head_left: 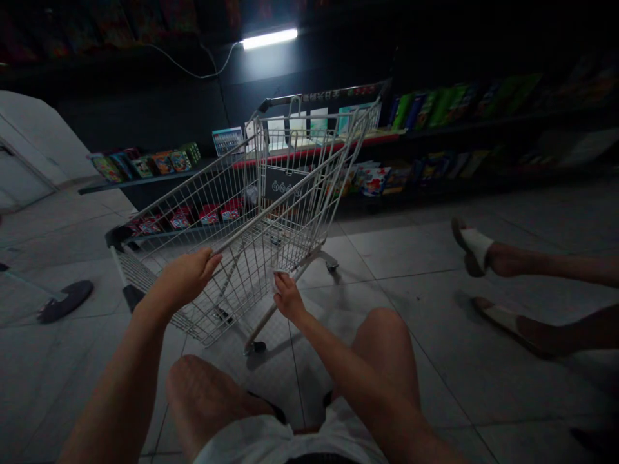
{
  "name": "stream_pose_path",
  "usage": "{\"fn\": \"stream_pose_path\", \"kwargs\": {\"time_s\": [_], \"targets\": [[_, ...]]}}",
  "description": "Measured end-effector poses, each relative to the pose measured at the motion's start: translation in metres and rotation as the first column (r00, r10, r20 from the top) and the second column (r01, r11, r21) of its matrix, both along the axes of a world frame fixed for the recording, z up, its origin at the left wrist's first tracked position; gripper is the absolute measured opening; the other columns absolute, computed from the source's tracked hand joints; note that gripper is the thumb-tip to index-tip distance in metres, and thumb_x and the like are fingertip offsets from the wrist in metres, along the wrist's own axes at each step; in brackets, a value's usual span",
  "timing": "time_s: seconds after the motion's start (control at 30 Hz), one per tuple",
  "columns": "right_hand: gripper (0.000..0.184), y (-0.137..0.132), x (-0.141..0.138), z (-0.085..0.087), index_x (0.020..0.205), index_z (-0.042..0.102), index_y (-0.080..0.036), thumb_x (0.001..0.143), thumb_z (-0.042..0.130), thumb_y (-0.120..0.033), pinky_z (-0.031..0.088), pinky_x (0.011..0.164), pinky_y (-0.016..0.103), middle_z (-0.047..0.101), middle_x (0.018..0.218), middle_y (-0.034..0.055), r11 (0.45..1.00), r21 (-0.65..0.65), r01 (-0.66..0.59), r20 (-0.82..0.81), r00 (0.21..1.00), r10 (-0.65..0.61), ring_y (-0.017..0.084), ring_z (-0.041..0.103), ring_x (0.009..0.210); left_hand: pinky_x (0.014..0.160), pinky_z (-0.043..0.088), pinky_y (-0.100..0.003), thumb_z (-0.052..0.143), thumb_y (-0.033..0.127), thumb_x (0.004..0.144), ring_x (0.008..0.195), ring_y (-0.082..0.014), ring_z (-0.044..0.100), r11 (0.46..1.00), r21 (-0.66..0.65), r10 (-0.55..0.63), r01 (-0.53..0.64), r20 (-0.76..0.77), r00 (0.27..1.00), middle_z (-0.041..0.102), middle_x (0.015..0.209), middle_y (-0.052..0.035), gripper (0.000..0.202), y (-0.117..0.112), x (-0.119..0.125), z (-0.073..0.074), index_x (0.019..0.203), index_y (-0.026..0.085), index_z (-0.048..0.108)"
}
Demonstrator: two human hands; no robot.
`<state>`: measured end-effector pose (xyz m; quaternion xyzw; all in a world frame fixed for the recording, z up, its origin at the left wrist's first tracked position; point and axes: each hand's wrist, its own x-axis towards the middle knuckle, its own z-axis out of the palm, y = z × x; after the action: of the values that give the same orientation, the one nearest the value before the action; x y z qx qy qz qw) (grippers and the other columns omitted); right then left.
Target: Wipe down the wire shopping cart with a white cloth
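A wire shopping cart (251, 229) stands in front of me at an angle, its handle end at the back by the shelves. My left hand (186, 277) is closed over the top rail of its near side. Lower down and to the right, my right hand (289, 295) is closed on a small white piece, perhaps a wipe or cloth (276, 276), against the wire side. Most of that piece is hidden by the fingers. Through the wires a dark panel with white lettering (286, 185) shows at the cart's handle end.
Shelves (207, 166) with boxes and packets run behind the cart. A lit tube lamp (269, 38) hangs above, with its cable to the left. Another person's feet in sandals (476, 251) rest on the floor at right. A round stand base (65, 301) is at left.
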<state>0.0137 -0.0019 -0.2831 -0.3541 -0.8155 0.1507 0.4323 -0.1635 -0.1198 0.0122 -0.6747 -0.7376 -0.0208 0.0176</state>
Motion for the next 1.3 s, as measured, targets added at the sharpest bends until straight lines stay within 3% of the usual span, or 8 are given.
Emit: {"fn": "stream_pose_path", "kwargs": {"time_s": [0.23,0.33,0.6,0.7,0.9,1.0,1.13,1.3], "targets": [[0.044,0.02,-0.014,0.1,0.124,0.053,-0.017,0.08,0.05,-0.017,0.042,0.107,0.045,0.049,0.123,0.013,0.977,0.194,0.085,-0.321,0.947,-0.018,0.027,0.046,0.12,0.07,0.044,-0.029,0.021,0.053,0.094,0.072,-0.0191,0.064,0.999,0.009,-0.05,0.049,0.15,0.987,0.07,0.078,-0.006,0.045,0.011,0.005,0.0,0.075,0.023,0.049],[0.039,0.014,-0.029,0.085,0.119,0.057,-0.017,0.08,0.054,-0.021,0.042,0.103,0.048,0.049,0.114,0.0129,0.988,0.136,0.077,-0.195,0.98,-0.05,0.028,0.044,0.112,0.069,0.043,-0.029,0.021,0.051,0.095,0.071,-0.0188,0.064,0.999,0.019,-0.042,0.04,0.121,0.992,0.07,0.078,-0.006,0.044,0.009,0.008,-0.001,0.074,0.023,0.048],[0.035,-0.047,-0.034,-0.027,0.104,0.063,-0.016,0.071,0.056,-0.007,0.046,0.099,0.046,0.052,0.107,0.013,0.976,-0.217,0.026,0.009,1.0,-0.024,0.027,0.044,0.107,0.069,0.042,-0.029,0.022,0.048,0.097,0.074,-0.0189,0.066,0.999,0.036,-0.035,0.033,0.053,0.998,0.071,0.08,-0.0065,0.044,0.014,0.011,-0.006,0.077,0.022,0.051],[0.035,-0.046,-0.024,-0.014,0.103,0.063,-0.017,0.071,0.054,-0.006,0.046,0.101,0.043,0.052,0.113,0.0118,0.981,-0.192,-0.006,-0.026,1.0,0.001,0.024,0.046,0.111,0.069,0.042,-0.029,0.021,0.049,0.097,0.073,-0.0185,0.066,0.999,0.042,-0.036,0.034,0.06,0.998,0.071,0.079,-0.0061,0.044,0.014,0.011,-0.006,0.077,0.022,0.05],[0.039,-0.028,-0.025,0.067,0.121,0.06,-0.019,0.083,0.051,-0.018,0.039,0.109,0.046,0.044,0.129,0.0122,0.998,0.049,-0.03,-0.27,0.962,0.042,0.027,0.042,0.124,0.066,0.04,-0.028,0.022,0.048,0.098,0.072,-0.0178,0.065,0.998,0.055,-0.027,0.024,0.054,0.998,0.07,0.076,-0.0056,0.043,0.013,0.013,-0.005,0.074,0.022,0.048],[0.047,-0.028,-0.037,0.069,0.126,0.059,-0.019,0.079,0.056,-0.018,0.038,0.109,0.049,0.045,0.124,0.0128,0.993,-0.067,-0.096,-0.178,0.981,0.083,0.029,0.04,0.121,0.066,0.039,-0.029,0.022,0.049,0.098,0.073,-0.0187,0.065,0.998,0.06,-0.026,0.023,0.044,0.999,0.07,0.077,-0.006,0.044,0.014,0.012,-0.006,0.075,0.022,0.049],[0.045,-0.047,-0.038,0.023,0.108,0.067,-0.02,0.065,0.061,-0.007,0.028,0.117,0.049,0.048,0.122,0.01,0.808,-0.55,-0.211,-0.315,0.948,0.033,0.027,0.038,0.124,0.067,0.039,-0.03,0.022,0.05,0.099,0.074,-0.0197,0.065,0.998,0.06,-0.033,0.032,0.017,0.999,0.071,0.079,-0.0066,0.046,0.014,0.01,-0.008,0.077,0.022,0.051],[0.023,-0.081,-0.032,-0.023,0.079,0.061,-0.021,0.059,0.06,-0.01,0.047,0.099,0.041,0.057,0.089,0.0008,0.517,-0.787,-0.338,-0.451,0.886,-0.108,0.019,0.056,0.095,0.067,0.04,-0.03,0.022,0.048,0.1,0.073,-0.0197,0.065,0.997,0.068,-0.031,0.031,-0.009,0.999,0.072,0.08,-0.0067,0.047,0.016,0.01,-0.008,0.079,0.021,0.055]]}}
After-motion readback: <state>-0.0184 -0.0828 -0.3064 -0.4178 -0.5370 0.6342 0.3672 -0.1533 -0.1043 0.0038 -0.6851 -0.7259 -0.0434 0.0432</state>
